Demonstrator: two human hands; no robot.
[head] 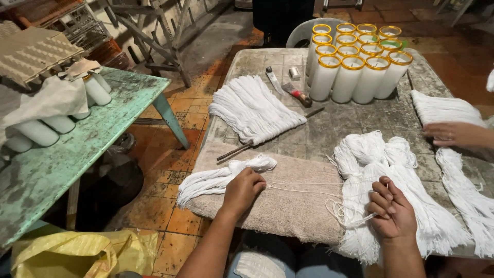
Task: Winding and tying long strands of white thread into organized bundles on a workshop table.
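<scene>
My left hand (242, 191) rests on a beige towel (288, 206) and grips the end of a small bundle of white wick strings (216, 179). A thin white string (303, 188) runs from it across the towel to my right hand (392, 210), which pinches that string over a large heap of white string hanks (391, 175). A flat sheaf of cut white strings (252, 108) lies further back beside a long metal rod (267, 136).
Several tall white candles in yellow-rimmed glasses (355, 67) stand at the back of the grey table (355, 123). A knife (274, 80) and a brush (298, 94) lie near them. Another person's hand (455, 134) rests on more strings at right. A green table (77, 149) with lying candles stands left.
</scene>
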